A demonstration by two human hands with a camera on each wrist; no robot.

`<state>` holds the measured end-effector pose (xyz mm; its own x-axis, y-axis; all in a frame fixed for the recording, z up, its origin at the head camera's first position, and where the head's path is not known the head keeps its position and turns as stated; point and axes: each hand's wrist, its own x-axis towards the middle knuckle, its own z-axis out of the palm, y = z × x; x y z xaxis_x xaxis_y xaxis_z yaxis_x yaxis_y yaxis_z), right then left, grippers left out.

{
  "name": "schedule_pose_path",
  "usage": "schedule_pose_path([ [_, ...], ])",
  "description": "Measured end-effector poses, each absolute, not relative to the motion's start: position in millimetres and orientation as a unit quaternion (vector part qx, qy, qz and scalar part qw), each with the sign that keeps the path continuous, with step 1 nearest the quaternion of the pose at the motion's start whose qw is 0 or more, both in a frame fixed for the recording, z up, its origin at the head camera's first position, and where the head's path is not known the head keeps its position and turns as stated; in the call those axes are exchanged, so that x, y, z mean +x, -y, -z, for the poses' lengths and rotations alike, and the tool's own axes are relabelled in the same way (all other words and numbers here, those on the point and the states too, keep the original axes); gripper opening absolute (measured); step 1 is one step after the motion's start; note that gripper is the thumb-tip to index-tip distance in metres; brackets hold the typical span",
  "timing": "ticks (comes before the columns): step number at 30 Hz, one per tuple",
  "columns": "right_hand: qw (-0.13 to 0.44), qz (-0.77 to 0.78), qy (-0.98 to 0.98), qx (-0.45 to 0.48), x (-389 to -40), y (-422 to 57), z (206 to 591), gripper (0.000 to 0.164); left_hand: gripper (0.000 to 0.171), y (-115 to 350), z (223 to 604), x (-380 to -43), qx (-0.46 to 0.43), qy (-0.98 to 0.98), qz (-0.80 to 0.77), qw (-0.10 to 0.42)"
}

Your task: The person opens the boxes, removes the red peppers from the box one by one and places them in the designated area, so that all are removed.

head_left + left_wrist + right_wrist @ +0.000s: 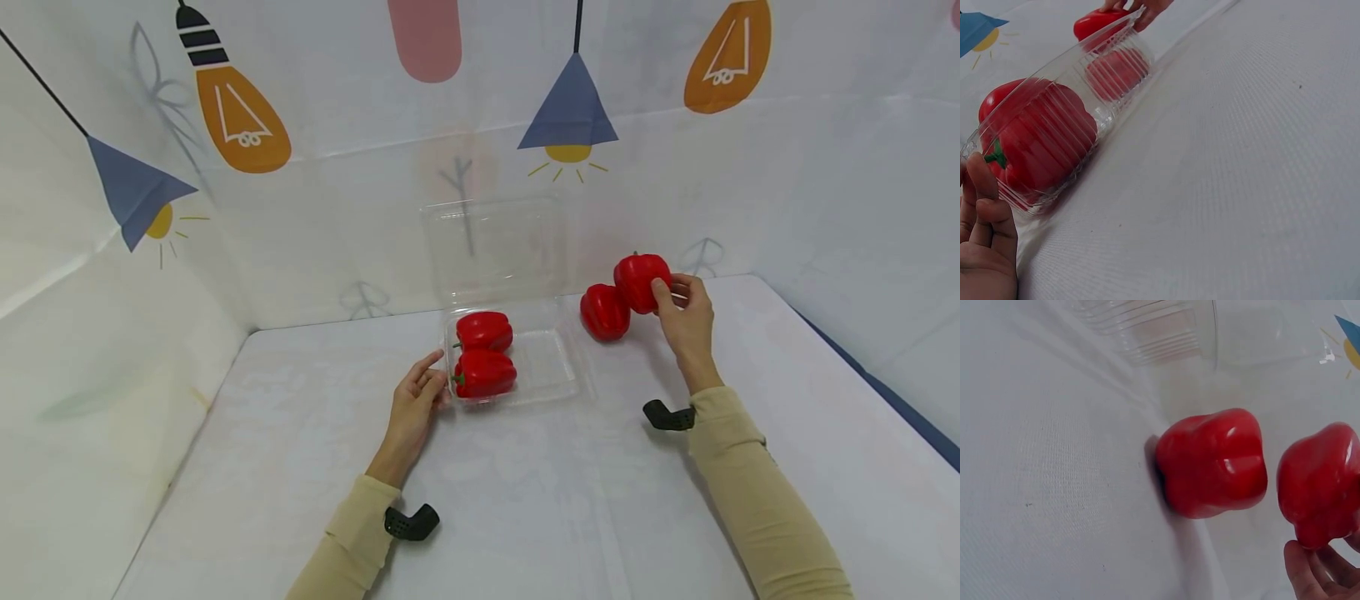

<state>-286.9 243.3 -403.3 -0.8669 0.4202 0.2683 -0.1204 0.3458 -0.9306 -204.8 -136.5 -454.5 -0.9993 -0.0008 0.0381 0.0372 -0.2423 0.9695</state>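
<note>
A clear plastic clamshell container (547, 367) stands with its lid (495, 250) raised against the back cloth. Two red bell peppers lie in its left part: a front one (486, 373) with a green stem and one behind it (484, 331). Beside the container's left wall is my left hand (412, 408), loosely bent fingers right at the rim (967, 147). My right hand (688, 321) grips another red bell pepper (639, 282) between thumb and fingers, raised above the table. Just left of it, one more red bell pepper (604, 313) rests right of the container.
White cloth covers the table (525, 500). A patterned cloth wall (337, 208) rises directly behind the container, with side walls left and right. Black wrist devices (411, 523) sit on both cuffs.
</note>
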Motion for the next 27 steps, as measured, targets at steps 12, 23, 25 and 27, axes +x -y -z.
schedule_pose_path([
  [12,0.23,-0.558,0.786,-0.131,-289.1,-250.8,405.9,0.052,0.04,137.5,456.2,-206.1,-0.022,0.621,0.784,0.015],
  [23,0.182,-0.547,0.799,-0.168,-289.2,-263.4,413.6,0.059,0.039,137.8,455.4,-205.4,-0.018,0.623,0.782,0.015],
  [25,0.176,-0.548,0.8,-0.17,-289.8,-265.0,415.9,0.059,0.039,137.8,455.9,-205.8,-0.017,0.624,0.781,0.015],
  [27,0.165,-0.548,0.802,-0.173,-290.6,-266.7,418.3,0.06,0.04,137.9,456.6,-206.4,-0.018,0.623,0.782,0.015],
])
